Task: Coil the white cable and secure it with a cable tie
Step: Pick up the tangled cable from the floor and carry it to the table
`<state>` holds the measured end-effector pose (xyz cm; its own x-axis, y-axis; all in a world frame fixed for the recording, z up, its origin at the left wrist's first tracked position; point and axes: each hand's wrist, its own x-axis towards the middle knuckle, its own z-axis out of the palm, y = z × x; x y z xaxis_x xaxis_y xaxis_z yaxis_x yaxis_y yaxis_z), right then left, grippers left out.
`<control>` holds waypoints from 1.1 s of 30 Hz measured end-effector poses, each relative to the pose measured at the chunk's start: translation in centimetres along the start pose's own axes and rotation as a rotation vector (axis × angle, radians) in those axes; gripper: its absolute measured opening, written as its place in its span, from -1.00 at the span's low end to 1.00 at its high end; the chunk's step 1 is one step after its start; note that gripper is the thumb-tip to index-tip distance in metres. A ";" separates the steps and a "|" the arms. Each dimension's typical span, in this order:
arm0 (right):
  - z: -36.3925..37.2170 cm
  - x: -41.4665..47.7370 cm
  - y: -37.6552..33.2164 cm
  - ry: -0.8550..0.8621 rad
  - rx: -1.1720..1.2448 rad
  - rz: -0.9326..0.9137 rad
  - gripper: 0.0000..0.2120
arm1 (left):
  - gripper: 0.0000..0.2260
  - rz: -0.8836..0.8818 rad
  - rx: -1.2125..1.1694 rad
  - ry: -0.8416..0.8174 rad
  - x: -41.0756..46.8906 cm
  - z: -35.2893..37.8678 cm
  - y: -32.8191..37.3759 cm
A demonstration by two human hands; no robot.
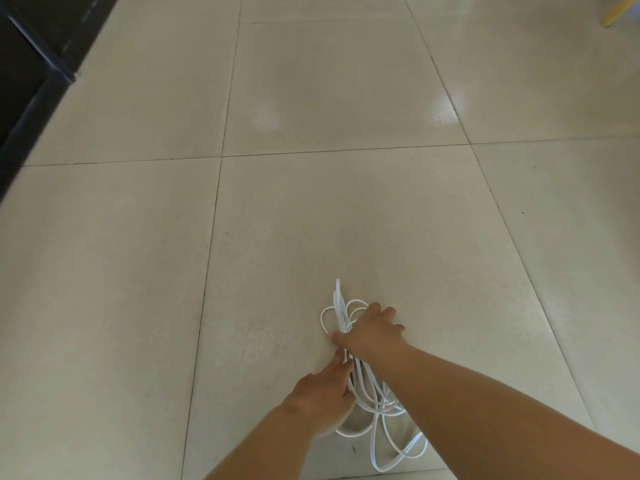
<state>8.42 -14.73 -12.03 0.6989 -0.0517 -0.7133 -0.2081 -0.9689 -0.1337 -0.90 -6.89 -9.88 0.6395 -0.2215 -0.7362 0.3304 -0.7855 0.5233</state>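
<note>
Two hands, ours, are low over the floor (311,209) of pale beige tiles, and both are at the white cable (379,407). The cable is gathered in a long loose bundle of many strands and lies on the floor close in front of us, running from near us toward the far side.

Our right hand (369,329) is clasped around the far part of the bundle. Its thumb is on the left of the strands and its fingers come down on the right, so the strands pass under the palm. Some small loops stick out past this hand, and one narrow loop reaches farther than the others.

Our left hand (322,386) is nearer to us, on the left side of the same bundle, just behind the right hand. Its fingers lie rather straight along the strands and touch them. We cannot tell if it really holds them or only rests against them.

Behind the left hand, wider loops spread out on the tile, partly under our right forearm.

At the far left a dark skirting (31,98) runs along the floor. In the upper right corner a small yellow thing (620,10) shows, too cut off to identify.
</note>
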 end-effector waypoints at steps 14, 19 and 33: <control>0.6 0.1 0.2 0.186 -0.314 -0.379 -0.41 | -0.69 -0.136 0.244 0.546 -2.4 -7.6 -5.2; 1.1 -0.4 1.4 0.381 -0.595 -0.660 -0.38 | -0.67 -0.150 0.284 0.677 -2.4 -8.6 -5.0; 1.9 -0.4 4.9 -0.023 -0.589 -0.547 0.15 | -0.66 -0.153 0.314 0.669 -3.1 -7.3 -5.1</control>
<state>5.84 -18.96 -13.75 0.5813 0.4664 -0.6667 0.5597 -0.8240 -0.0885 0.46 2.03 -7.17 0.9205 0.2228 -0.3210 0.3001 -0.9293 0.2154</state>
